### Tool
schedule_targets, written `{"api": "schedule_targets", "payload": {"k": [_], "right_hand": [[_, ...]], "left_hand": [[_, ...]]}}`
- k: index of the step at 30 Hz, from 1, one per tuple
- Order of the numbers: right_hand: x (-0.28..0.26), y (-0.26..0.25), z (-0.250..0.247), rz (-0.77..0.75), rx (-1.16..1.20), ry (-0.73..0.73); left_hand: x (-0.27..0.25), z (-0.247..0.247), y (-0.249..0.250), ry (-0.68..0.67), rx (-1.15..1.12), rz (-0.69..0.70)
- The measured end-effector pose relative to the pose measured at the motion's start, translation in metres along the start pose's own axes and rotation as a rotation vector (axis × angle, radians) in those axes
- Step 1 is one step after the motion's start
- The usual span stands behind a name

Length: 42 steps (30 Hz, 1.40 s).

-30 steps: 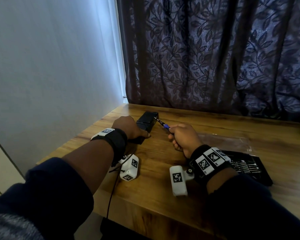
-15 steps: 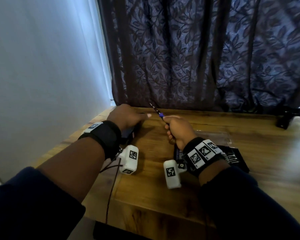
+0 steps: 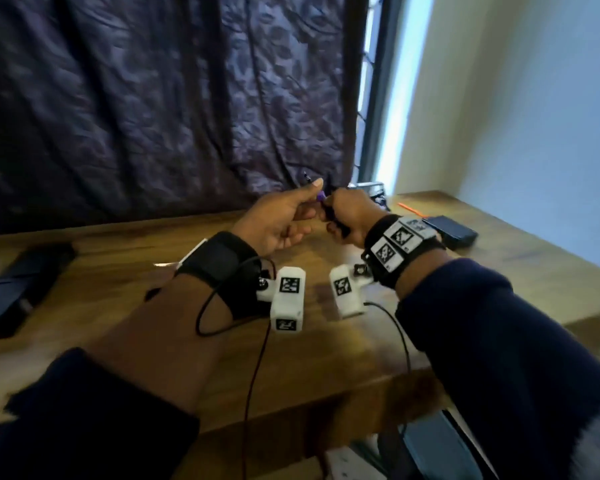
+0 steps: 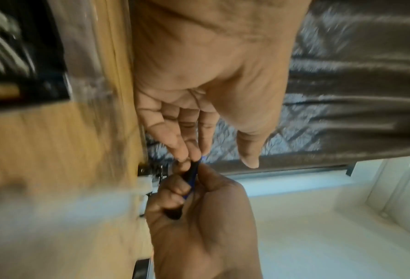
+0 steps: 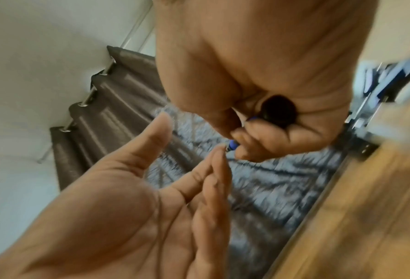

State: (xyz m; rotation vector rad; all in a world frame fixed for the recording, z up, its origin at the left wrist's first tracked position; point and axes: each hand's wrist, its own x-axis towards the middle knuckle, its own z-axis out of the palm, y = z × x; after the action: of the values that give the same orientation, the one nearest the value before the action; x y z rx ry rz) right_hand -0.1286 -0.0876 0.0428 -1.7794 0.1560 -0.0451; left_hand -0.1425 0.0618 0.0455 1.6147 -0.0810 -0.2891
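I find both hands raised above the table (image 3: 326, 351), at the centre of the head view, in front of the curtain (image 3: 153, 98). The right hand (image 3: 349, 216) is clenched round the black handle of the screwdriver (image 3: 321, 196). Its fingers wrap the grip fully, and in the right wrist view the handle's butt shows as a dark disc in the palm. The shaft points up and to the left of the frame, with the purple collar just clear of the fist. The left hand (image 3: 279, 221) lies palm up with its fingers straight and together. Its fingertips (image 5: 219, 151) touch the screwdriver at the collar, and the thumb is spread away from them. The hands thus meet at the tool. On the table, a black case (image 3: 21, 282) lies at the left edge of the frame and a black box (image 3: 452, 232) at the right, both well apart from the hands. Blur hides finer detail.
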Motion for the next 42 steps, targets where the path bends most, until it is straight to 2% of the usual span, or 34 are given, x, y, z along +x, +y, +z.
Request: {"api": "schedule_targets", "payload": {"k": [5,7,13,16,19,25,31,34,38,42], "right_hand": [[0.02,0.036,-0.116,0.064,-0.29,0.266],[0.032,0.052,-0.152,0.091,-0.375,0.317],[0.058,0.086,-0.223,0.292,-0.834,0.349],[0.073,0.095,-0.238,0.367,-0.885,0.302],[0.075,0.098,-0.242,0.439,-0.814,0.261],[0.037,0.06,-0.198,0.265,-0.869,0.316],[0.013,0.022,-0.118,0.072,-0.526,0.287],[-0.001,-0.009,-0.071,-0.058,-0.48,0.239],[-0.017,-0.047,-0.008,-0.282,-0.495,0.216],[-0.036,-0.056,0.046,-0.348,-0.443,0.121]], "left_hand": [[0.012,0.079,-0.001,-0.116,0.025,-0.023],[0.015,0.098,-0.004,-0.146,0.031,-0.025],[0.018,0.112,-0.014,-0.153,0.06,-0.035],[0.022,0.109,-0.016,-0.136,0.067,-0.042],[0.02,0.103,-0.019,-0.104,0.066,-0.059],[0.005,0.085,-0.02,-0.084,0.052,-0.095],[-0.015,0.048,-0.018,0.004,-0.032,-0.119],[-0.022,0.022,-0.015,0.053,-0.105,-0.161],[-0.026,-0.016,-0.013,0.116,-0.201,-0.135],[-0.039,-0.058,-0.011,0.098,-0.361,-0.065]]}}
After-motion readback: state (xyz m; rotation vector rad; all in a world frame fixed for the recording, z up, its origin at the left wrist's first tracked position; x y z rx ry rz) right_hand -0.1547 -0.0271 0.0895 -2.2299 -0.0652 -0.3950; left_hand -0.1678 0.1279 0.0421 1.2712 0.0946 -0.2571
